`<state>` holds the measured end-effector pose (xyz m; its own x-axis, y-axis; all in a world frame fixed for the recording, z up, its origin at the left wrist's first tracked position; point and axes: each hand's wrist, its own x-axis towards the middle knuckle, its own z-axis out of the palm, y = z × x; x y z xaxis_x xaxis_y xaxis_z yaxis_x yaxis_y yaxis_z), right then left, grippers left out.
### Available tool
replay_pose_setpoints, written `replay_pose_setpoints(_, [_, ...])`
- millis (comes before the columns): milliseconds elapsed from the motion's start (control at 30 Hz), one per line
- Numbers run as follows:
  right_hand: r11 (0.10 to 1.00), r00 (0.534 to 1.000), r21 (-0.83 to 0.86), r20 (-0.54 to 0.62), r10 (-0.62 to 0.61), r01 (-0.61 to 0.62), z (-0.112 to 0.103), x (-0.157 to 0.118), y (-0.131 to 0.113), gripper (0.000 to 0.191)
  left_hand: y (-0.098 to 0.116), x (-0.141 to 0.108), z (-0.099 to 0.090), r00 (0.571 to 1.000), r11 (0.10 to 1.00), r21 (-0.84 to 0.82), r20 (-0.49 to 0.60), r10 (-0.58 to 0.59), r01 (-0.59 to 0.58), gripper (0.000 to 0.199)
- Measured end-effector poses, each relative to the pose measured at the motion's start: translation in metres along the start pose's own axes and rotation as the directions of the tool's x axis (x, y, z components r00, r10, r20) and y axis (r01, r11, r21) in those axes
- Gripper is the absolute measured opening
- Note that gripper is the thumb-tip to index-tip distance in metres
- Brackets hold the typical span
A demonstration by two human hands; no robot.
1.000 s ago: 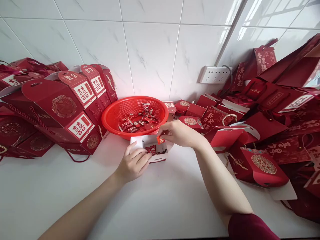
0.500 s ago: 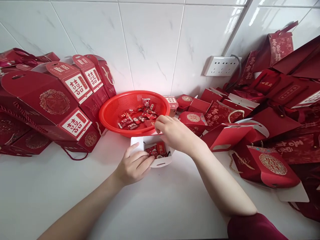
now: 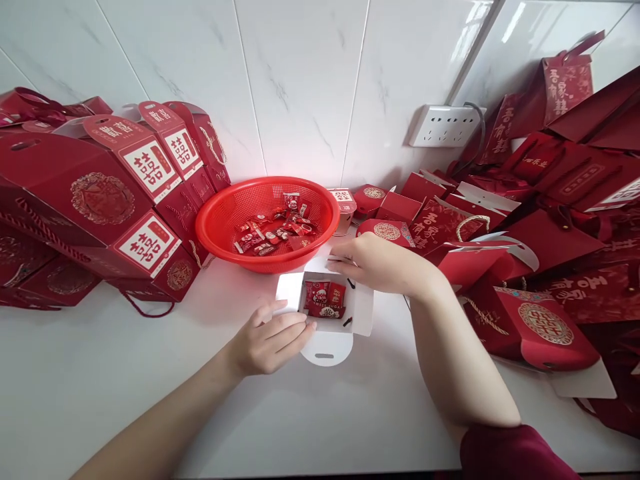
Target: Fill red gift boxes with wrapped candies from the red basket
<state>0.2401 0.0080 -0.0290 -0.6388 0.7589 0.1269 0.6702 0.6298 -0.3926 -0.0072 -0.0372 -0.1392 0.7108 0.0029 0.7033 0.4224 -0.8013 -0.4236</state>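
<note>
A small box (image 3: 327, 348) stands with its white-lined flaps spread and red candy packets (image 3: 325, 299) inside. My left hand (image 3: 273, 337) grips its left side, fingers over the near left edge. At the far right, my right hand (image 3: 373, 263) is closed on the back flap, thumb and fingers pinched together; its fingertips are partly hidden. Just behind the box sits a red perforated basket (image 3: 220, 250) with several wrapped candies (image 3: 280, 230) in it.
Stacked red gift boxes (image 3: 105, 200) stand at the left. Many red boxes and bags (image 3: 550, 320) crowd the right side. A power strip (image 3: 445, 127) with a dark cable is on the tiled wall behind.
The box's flaps have spread outward and its inside shows more. My right hand has moved right, away from the basket's edge. My left hand has shifted slightly right with the box.
</note>
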Motion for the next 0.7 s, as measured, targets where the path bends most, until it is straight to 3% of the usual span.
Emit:
replay_pose_setpoints(267, [0.999,0.999,0.040,-0.035,-0.015,0.016,0.005,0.006,0.011,0.027,-0.008,-0.009,0.001,1.000,0.999,0.043,0.023,-0.011,0.010,0.020])
replay_pose_setpoints(367, [0.989,0.995,0.129,-0.071,-0.069,0.078,0.011,0.011,0.010,0.023,-0.006,-0.014,0.008,0.982,0.986,0.032,-0.103,-0.159,0.163,0.030])
replay_pose_setpoints(467, [0.973,0.994,0.209,-0.069,-0.081,0.094,0.014,0.015,0.010,0.022,-0.004,-0.016,0.016,0.904,0.925,-0.094,-0.198,-0.379,0.368,0.058])
replay_pose_setpoints(533, [0.973,0.992,0.210,-0.109,-0.069,0.091,0.013,0.013,0.011,0.024,-0.004,-0.015,0.020,0.876,0.894,-0.170,-0.192,-0.443,0.414,0.074])
replay_pose_setpoints(633, [0.989,0.973,0.144,-0.230,-0.003,0.037,0.006,0.006,0.011,0.021,-0.005,-0.015,0.022,0.903,0.903,-0.211,-0.140,-0.407,0.374,0.083])
replay_pose_setpoints(700, [0.992,0.972,0.117,-0.223,0.071,-0.045,0.001,0.000,0.012,0.015,-0.005,-0.017,0.022,0.916,0.896,-0.262,-0.086,-0.392,0.359,0.082])
